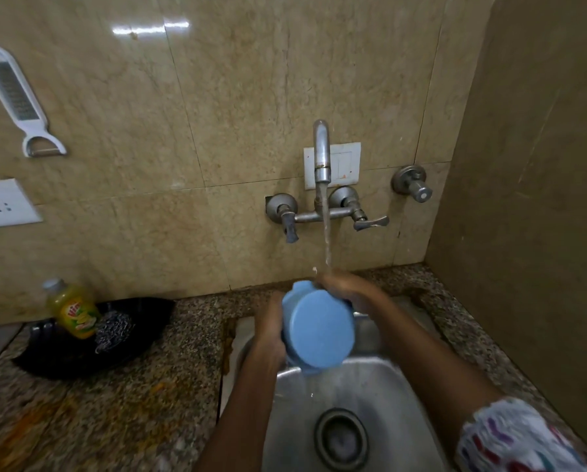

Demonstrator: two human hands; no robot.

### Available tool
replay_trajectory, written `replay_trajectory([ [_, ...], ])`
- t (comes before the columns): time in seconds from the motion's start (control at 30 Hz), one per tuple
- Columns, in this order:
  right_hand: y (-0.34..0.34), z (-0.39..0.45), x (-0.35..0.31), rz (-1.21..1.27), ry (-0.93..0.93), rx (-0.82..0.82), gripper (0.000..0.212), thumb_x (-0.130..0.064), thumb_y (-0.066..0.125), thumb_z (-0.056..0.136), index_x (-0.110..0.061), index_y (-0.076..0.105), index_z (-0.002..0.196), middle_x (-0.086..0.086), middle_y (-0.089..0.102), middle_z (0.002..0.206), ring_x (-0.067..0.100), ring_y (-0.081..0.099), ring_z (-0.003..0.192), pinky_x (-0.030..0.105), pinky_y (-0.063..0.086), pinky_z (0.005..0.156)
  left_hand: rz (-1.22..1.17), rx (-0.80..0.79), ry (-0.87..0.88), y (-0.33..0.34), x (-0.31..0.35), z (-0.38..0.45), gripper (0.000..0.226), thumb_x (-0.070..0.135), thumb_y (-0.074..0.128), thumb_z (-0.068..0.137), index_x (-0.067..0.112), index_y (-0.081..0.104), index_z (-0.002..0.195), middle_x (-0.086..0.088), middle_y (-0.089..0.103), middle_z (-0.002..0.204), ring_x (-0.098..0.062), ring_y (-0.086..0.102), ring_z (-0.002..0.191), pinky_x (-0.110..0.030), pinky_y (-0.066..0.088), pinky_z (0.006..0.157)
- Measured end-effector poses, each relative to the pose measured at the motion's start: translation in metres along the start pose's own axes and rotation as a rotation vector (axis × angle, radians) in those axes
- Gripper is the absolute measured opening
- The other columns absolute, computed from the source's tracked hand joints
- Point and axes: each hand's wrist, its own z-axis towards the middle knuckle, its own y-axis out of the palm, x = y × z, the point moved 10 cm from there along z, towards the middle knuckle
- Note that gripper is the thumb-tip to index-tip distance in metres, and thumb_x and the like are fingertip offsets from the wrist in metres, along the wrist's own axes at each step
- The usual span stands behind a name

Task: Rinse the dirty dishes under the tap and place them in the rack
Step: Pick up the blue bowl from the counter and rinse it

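Note:
A blue plastic bowl is held over the steel sink, tilted so its flat underside faces me. My left hand grips its left side. My right hand holds its upper right rim, fingers curled over the edge. Water runs from the wall tap and falls onto my right hand and the bowl's top edge. The inside of the bowl is hidden from me. No rack is in view.
A black tray on the granite counter at the left holds a yellow dish-soap bottle and a steel scrubber. A white grater-peeler hangs on the wall. The drain lies below. A wall rises close on the right.

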Motion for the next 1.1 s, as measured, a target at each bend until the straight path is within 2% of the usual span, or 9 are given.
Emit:
replay_trajectory([
  [0.13, -0.016, -0.004, 0.049, -0.072, 0.023, 0.023, 0.021, -0.016, 0.056, 0.092, -0.001, 0.070, 0.098, 0.020, 0.069, 0.097, 0.028, 0.065, 0.083, 0.035, 0.052, 0.072, 0.401, 0.109, -0.010, -0.005, -0.020, -0.007, 0.037, 0.044, 0.052, 0.094, 0.011, 0.068, 0.097, -0.012, 0.071, 0.089, -0.025, 0.066, 0.079, -0.037, 0.052, 0.076],
  [0.23, -0.070, -0.005, 0.043, 0.142, -0.045, 0.303, 0.022, -0.016, 0.052, 0.095, 0.000, 0.066, 0.101, 0.019, 0.066, 0.094, 0.027, 0.061, 0.081, 0.037, 0.049, 0.070, 0.516, -0.266, -0.185, 0.021, -0.056, -0.013, 0.026, 0.043, 0.071, 0.081, 0.018, 0.068, 0.088, -0.006, 0.067, 0.091, -0.021, 0.062, 0.082, -0.037, 0.049, 0.080],
  [0.33, -0.109, -0.001, 0.019, 0.453, -0.100, 0.452, 0.034, -0.035, 0.060, 0.090, -0.008, 0.060, 0.111, 0.010, 0.063, 0.101, 0.026, 0.063, 0.093, 0.038, 0.053, 0.078, 0.735, 0.167, -0.026, -0.018, -0.060, -0.014, 0.031, 0.047, 0.053, 0.093, 0.022, 0.056, 0.076, -0.002, 0.063, 0.080, -0.018, 0.060, 0.075, -0.033, 0.048, 0.077],
  [0.4, -0.122, 0.009, 0.005, 0.517, -0.117, 0.522, 0.040, -0.041, 0.067, 0.084, -0.009, 0.062, 0.108, 0.007, 0.064, 0.095, 0.028, 0.064, 0.093, 0.040, 0.055, 0.076, 0.862, 0.215, 0.008, -0.022, -0.068, -0.024, 0.032, 0.048, 0.049, 0.094, 0.020, 0.060, 0.083, 0.004, 0.060, 0.077, -0.012, 0.057, 0.070, -0.028, 0.044, 0.068],
  [0.57, -0.127, 0.008, -0.008, 0.257, -0.019, 0.786, 0.051, -0.028, 0.065, 0.088, -0.003, 0.048, 0.129, 0.014, 0.065, 0.115, 0.030, 0.064, 0.100, 0.033, 0.051, 0.072, 0.656, 0.218, 0.013, -0.037, -0.074, -0.036, 0.040, 0.047, 0.044, 0.093, 0.018, 0.067, 0.079, -0.005, 0.069, 0.082, -0.022, 0.065, 0.079, -0.037, 0.051, 0.085],
  [0.7, -0.129, -0.013, -0.041, -0.263, -0.152, 0.951, 0.036, -0.006, 0.054, 0.093, -0.010, 0.042, 0.127, 0.012, 0.066, 0.098, 0.028, 0.064, 0.084, 0.032, 0.042, 0.060, 0.665, 0.225, 0.025, -0.038, -0.071, -0.044, 0.038, 0.047, 0.046, 0.094, 0.018, 0.065, 0.079, -0.005, 0.069, 0.083, -0.022, 0.065, 0.080, -0.038, 0.051, 0.087],
  [0.97, -0.115, -0.023, -0.032, -0.357, -0.219, 0.771, 0.080, -0.015, 0.050, 0.097, -0.018, -0.008, 0.152, 0.011, 0.063, 0.093, 0.021, 0.058, 0.069, 0.035, 0.046, 0.061, 0.407, 0.225, -0.138, -0.041, -0.082, -0.052, 0.036, 0.045, 0.049, 0.090, 0.016, 0.069, 0.088, -0.010, 0.072, 0.088, -0.027, 0.067, 0.084, -0.040, 0.052, 0.086],
  [1.03, -0.101, -0.029, -0.008, -0.278, -0.180, 0.642, 0.074, -0.025, 0.054, 0.096, -0.011, 0.007, 0.151, 0.011, 0.061, 0.103, 0.028, 0.062, 0.087, 0.035, 0.045, 0.071, 0.211, 0.191, -0.220, -0.040, -0.098, -0.052, 0.040, 0.044, 0.050, 0.090, 0.011, 0.072, 0.096, -0.016, 0.073, 0.096, -0.033, 0.068, 0.091, -0.045, 0.053, 0.089],
  [1.1, -0.073, -0.029, 0.023, -0.201, -0.168, 0.445, 0.051, -0.035, 0.056, 0.093, -0.008, 0.045, 0.135, 0.012, 0.063, 0.110, 0.032, 0.060, 0.103, 0.035, 0.045, 0.082, -0.023, 0.175, -0.287, -0.036, -0.112, -0.054, 0.042, 0.042, 0.053, 0.090, 0.006, 0.071, 0.105, -0.019, 0.071, 0.107, -0.038, 0.064, 0.103, -0.050, 0.051, 0.093],
])
